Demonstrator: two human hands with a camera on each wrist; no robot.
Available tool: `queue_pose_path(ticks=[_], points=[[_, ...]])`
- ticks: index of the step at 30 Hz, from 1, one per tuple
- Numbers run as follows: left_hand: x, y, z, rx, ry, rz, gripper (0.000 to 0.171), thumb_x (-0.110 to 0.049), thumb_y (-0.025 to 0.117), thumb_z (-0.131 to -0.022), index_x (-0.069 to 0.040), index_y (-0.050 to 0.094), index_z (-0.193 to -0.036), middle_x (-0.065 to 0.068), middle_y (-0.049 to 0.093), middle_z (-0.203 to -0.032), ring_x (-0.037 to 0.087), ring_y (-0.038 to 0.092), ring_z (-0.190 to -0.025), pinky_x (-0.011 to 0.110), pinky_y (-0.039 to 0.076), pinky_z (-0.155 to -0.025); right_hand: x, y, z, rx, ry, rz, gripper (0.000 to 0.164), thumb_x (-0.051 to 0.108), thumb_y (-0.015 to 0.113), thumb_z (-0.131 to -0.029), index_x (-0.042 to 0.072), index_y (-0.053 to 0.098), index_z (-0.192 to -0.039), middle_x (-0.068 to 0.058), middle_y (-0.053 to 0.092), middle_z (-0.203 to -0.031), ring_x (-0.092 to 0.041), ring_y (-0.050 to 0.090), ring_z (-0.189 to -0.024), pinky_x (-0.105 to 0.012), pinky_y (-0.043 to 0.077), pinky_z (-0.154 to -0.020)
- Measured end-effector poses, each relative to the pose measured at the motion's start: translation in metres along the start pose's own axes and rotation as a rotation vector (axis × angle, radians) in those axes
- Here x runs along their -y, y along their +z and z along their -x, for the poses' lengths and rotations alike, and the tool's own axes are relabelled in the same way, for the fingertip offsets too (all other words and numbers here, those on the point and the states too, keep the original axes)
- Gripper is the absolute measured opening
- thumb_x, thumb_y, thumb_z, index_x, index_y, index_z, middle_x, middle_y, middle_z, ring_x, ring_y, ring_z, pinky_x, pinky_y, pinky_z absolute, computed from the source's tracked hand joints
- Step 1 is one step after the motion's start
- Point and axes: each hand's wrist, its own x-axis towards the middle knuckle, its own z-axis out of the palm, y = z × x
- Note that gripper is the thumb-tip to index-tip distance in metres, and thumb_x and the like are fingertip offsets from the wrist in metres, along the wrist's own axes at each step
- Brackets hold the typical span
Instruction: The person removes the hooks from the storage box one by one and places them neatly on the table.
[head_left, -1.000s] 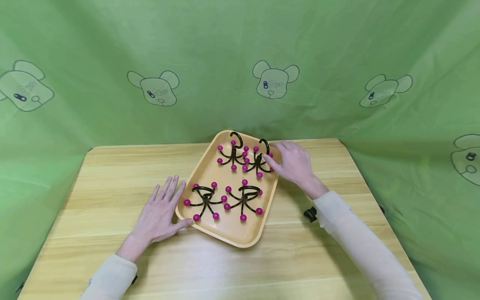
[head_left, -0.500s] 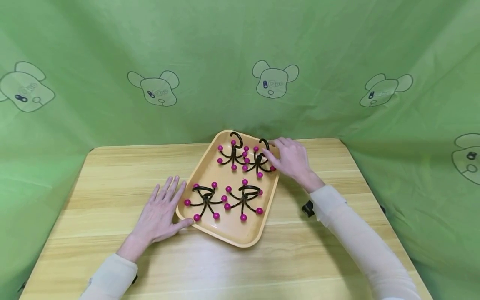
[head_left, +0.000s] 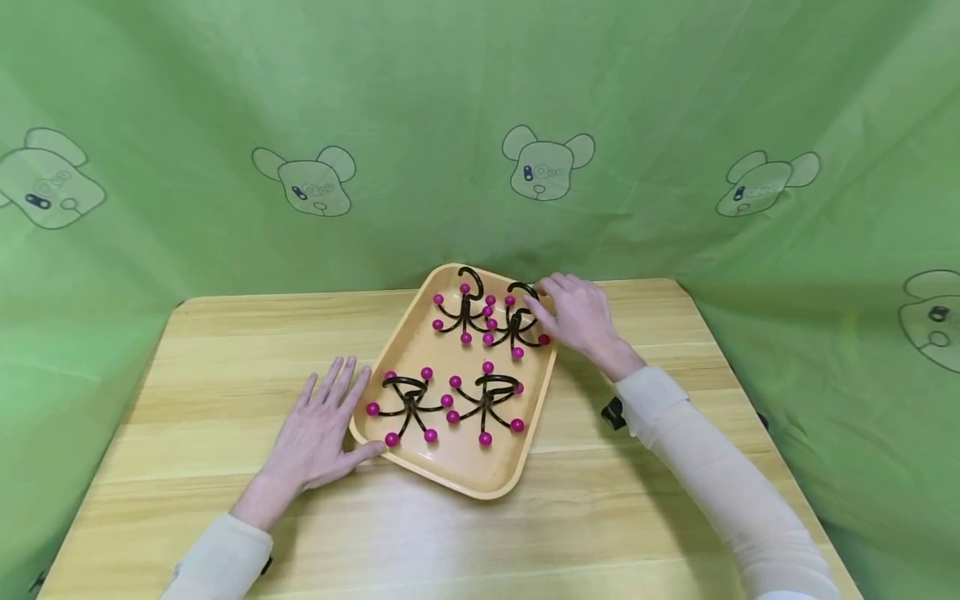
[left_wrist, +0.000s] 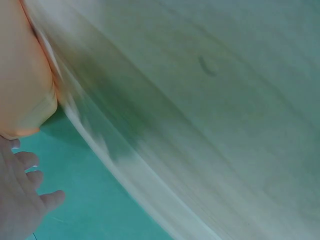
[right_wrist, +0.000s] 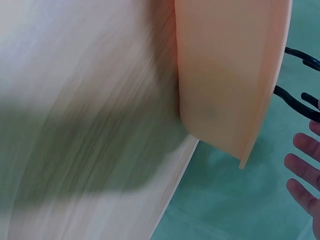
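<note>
My left hand [head_left: 313,437] lies with spread, straight fingers along the near left side of a beige tray [head_left: 474,486], thumb at its rim. Four-cornered and shallow, the tray holds several black claw massagers with pink ball tips and curved hook handles. Two sit toward the near end: a left massager [head_left: 409,402] and a right massager [head_left: 487,402]. A third massager [head_left: 466,312] stands in the far left corner. At the far right corner, my right hand [head_left: 577,312] pinches the hook of the fourth massager [head_left: 514,329]; its other fingers curl loosely in the right wrist view.
The tray stands on a light wooden table [head_left: 247,367], its far end close to the table's back edge. A green curtain [head_left: 420,100] with mouse-head drawings hangs behind and at both sides.
My right hand has shifted slightly back and left, and the far right massager's hook has turned to the left. The left hand and the tray keep their places.
</note>
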Motion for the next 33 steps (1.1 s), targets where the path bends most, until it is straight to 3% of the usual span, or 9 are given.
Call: queue_pose_path(ticks=[9, 26, 33], points=[[-0.001, 0.0, 0.0, 0.002, -0.004, -0.005, 0.112, -0.08, 0.057, -0.089, -0.01, 0.022, -0.169, 0.021, 0.025, -0.174, 0.04, 0.022, -0.164, 0.064, 0.028, -0.131, -0.006, 0.002, -0.002, -0.018, -0.046, 0.0, 0.033, 0.039, 0.065, -0.104, 0.007, 0.073, -0.104, -0.014, 0.079, -0.104, -0.032, 0.072, -0.085, -0.043, 0.062, -0.068], [-0.002, -0.002, 0.001, 0.006, -0.02, 0.003, 0.11, -0.079, 0.058, -0.089, -0.009, 0.025, -0.168, 0.022, 0.026, -0.174, 0.04, 0.025, -0.163, 0.064, 0.027, -0.131, -0.002, -0.003, -0.005, -0.033, -0.095, 0.006, 0.032, 0.038, 0.066, -0.103, 0.007, 0.073, -0.107, -0.014, 0.079, -0.103, -0.033, 0.075, -0.087, -0.044, 0.064, -0.072], [-0.002, -0.002, 0.0, 0.01, -0.023, 0.016, 0.111, -0.076, 0.061, -0.089, -0.009, 0.023, -0.169, 0.022, 0.026, -0.174, 0.04, 0.025, -0.163, 0.064, 0.027, -0.131, -0.003, -0.013, -0.009, -0.052, -0.111, 0.02, 0.033, 0.038, 0.067, -0.102, 0.005, 0.073, -0.108, -0.016, 0.079, -0.105, -0.035, 0.076, -0.093, -0.048, 0.065, -0.08]])
